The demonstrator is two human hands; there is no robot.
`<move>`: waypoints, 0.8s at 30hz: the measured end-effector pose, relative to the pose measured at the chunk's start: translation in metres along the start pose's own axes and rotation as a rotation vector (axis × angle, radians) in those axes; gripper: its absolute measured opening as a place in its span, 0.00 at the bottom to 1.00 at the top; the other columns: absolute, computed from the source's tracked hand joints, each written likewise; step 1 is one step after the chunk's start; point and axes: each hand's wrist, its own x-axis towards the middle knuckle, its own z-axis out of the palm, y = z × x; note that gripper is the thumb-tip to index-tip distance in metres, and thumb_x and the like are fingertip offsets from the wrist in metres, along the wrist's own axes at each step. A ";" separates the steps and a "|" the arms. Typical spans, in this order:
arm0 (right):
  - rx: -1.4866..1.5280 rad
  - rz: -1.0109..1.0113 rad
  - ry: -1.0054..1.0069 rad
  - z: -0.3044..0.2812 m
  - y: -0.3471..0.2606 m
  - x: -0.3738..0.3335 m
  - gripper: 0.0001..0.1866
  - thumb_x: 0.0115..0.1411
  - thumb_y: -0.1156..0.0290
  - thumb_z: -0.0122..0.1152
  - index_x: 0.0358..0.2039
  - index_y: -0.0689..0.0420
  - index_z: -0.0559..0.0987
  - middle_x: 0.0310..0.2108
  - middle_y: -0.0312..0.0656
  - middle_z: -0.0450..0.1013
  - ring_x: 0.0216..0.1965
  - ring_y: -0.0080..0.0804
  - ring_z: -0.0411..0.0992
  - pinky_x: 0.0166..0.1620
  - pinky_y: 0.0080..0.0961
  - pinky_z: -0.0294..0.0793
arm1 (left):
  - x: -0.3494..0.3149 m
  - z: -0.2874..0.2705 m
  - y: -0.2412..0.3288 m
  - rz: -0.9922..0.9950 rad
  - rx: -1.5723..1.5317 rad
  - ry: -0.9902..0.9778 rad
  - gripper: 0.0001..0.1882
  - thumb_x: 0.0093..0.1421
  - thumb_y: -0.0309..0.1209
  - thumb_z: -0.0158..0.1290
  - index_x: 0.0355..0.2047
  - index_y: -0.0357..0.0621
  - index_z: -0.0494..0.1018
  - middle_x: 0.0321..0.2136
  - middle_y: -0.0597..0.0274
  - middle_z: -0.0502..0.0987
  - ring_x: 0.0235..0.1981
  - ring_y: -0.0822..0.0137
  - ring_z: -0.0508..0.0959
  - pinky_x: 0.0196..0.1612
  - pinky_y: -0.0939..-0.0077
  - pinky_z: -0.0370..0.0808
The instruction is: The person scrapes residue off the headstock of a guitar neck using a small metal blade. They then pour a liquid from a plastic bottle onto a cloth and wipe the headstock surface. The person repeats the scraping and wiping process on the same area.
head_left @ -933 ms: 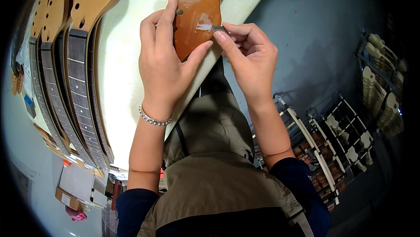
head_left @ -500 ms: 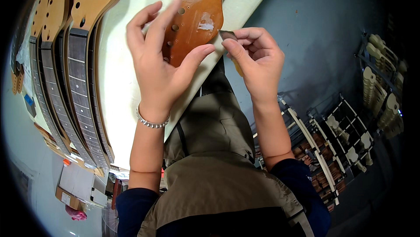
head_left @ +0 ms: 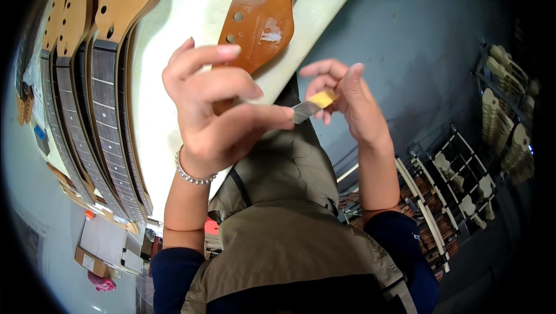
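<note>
A small flat metal blade (head_left: 305, 110) with a yellow-wrapped end is held up in front of me. My left hand (head_left: 214, 105) has its grey metal end at the thumb tip, while the other fingers curl loosely apart. The yellow end points at my right hand (head_left: 353, 102), whose fingers are spread and slightly blurred. Whether any right fingertip touches the yellow end is hard to see. Beyond my left hand, a brown guitar headstock (head_left: 263, 10) lies on the pale table, with a row of round holes and a whitish rough patch; my fingers cover its near end.
Several guitar necks (head_left: 107, 99) with dark fretboards stand side by side on the left of the pale table (head_left: 156, 140). Its edge runs diagonally beside my apron (head_left: 278, 175). Racks (head_left: 425, 204) with wooden parts stand at the lower right, and pale neck-shaped pieces (head_left: 512, 117) hang farther right.
The blade has passed from my right hand to my left and come nearer my body, away from the headstock. My right fingers have opened.
</note>
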 end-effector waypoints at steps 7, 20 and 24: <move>0.301 0.293 -0.308 -0.030 -0.001 -0.004 0.11 0.68 0.66 0.58 0.34 0.62 0.79 0.16 0.34 0.70 0.14 0.13 0.62 0.18 0.11 0.59 | -0.003 -0.001 -0.005 0.100 -0.047 0.005 0.09 0.38 0.45 0.71 0.17 0.65 0.82 0.37 0.74 0.68 0.51 0.60 0.70 0.61 0.46 0.64; -0.207 -0.204 0.224 -0.002 0.000 0.013 0.12 0.66 0.65 0.62 0.37 0.63 0.83 0.27 0.29 0.74 0.28 0.12 0.65 0.30 0.13 0.63 | 0.015 0.038 -0.019 -0.321 -0.005 0.009 0.43 0.42 0.46 0.74 0.59 0.50 0.74 0.54 0.50 0.66 0.50 0.57 0.72 0.51 0.65 0.74; -0.228 -0.217 0.238 -0.001 0.002 0.013 0.12 0.66 0.66 0.62 0.36 0.63 0.83 0.27 0.30 0.74 0.29 0.12 0.66 0.31 0.13 0.64 | 0.015 0.038 -0.020 -0.327 0.011 -0.041 0.45 0.39 0.47 0.75 0.60 0.53 0.74 0.56 0.52 0.66 0.45 0.59 0.75 0.48 0.67 0.76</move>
